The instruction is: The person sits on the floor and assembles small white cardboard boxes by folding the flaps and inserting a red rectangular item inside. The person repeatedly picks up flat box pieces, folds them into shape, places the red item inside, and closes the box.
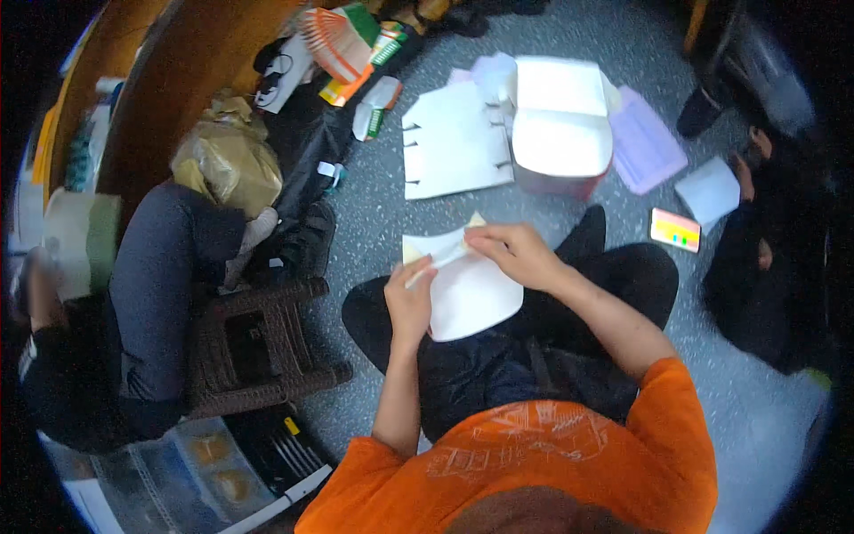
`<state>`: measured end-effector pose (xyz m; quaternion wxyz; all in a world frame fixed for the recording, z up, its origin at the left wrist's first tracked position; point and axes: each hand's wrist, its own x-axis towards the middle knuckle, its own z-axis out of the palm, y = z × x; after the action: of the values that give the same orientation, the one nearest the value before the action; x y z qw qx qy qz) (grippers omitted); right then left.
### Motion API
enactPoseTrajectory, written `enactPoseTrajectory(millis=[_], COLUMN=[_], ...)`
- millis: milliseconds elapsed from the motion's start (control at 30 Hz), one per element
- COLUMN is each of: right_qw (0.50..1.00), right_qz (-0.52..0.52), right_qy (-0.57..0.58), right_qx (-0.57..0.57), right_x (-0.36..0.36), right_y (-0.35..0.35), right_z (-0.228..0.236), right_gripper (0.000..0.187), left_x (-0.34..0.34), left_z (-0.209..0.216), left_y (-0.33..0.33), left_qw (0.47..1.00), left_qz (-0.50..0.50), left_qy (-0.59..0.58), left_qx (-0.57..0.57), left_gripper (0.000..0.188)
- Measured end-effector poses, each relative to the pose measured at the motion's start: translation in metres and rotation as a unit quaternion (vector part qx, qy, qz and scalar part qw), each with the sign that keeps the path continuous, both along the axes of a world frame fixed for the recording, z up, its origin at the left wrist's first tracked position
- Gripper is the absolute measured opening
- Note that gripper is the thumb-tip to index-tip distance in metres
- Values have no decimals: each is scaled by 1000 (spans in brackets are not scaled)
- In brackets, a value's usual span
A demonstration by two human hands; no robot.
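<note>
In my lap is a white paperboard carton blank (476,298) with a rounded near edge. My left hand (409,301) grips its left side near a folded strip, thumb on top. My right hand (516,252) pinches the far edge by a pale corner tab. The fingers of both hands are closed on the board, and its underside is hidden. Beyond it stand stacked white cartons (562,147) with red sides. Beside them lies a flat white board (455,147) with slotted edges.
A lilac tray (651,142), a white sheet (709,189) and a lit phone (676,230) lie right, near another person's feet. At left, another person's hand (40,289) holds a white-and-green box (82,240). A brown woven stool (258,347) and gold bag (229,160) stand left.
</note>
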<state>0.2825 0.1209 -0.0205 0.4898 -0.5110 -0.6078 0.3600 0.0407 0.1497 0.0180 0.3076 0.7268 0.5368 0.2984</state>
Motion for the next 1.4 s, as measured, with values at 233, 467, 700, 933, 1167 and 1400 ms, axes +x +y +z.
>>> enactPoseTrajectory(millis=[233, 467, 700, 933, 1167, 1400], right_qw=[895, 903, 881, 924, 882, 910], right_qz=[-25, 35, -52, -35, -3, 24], right_qy=[327, 262, 329, 239, 362, 315], right_qx=[-303, -339, -335, -296, -301, -268], right_x=[7, 2, -8, -19, -27, -23], right_y=[-23, -83, -106, -107, -102, -105], right_z=[11, -15, 4, 16, 23, 4], right_gripper=[49, 30, 68, 62, 65, 54], left_x=[-29, -39, -16, -20, -14, -18], left_z=[11, 11, 2, 5, 15, 12], left_y=[-34, -45, -45, -46, -37, -33], left_qw=[989, 914, 897, 895, 914, 896], left_qz=[-71, -73, -82, -51, -54, -89], left_qy=[-73, -239, -252, -267, -268, -329], left_qx=[-106, -320, -353, -354, -299, -286], left_gripper=[41, 78, 34, 31, 27, 34])
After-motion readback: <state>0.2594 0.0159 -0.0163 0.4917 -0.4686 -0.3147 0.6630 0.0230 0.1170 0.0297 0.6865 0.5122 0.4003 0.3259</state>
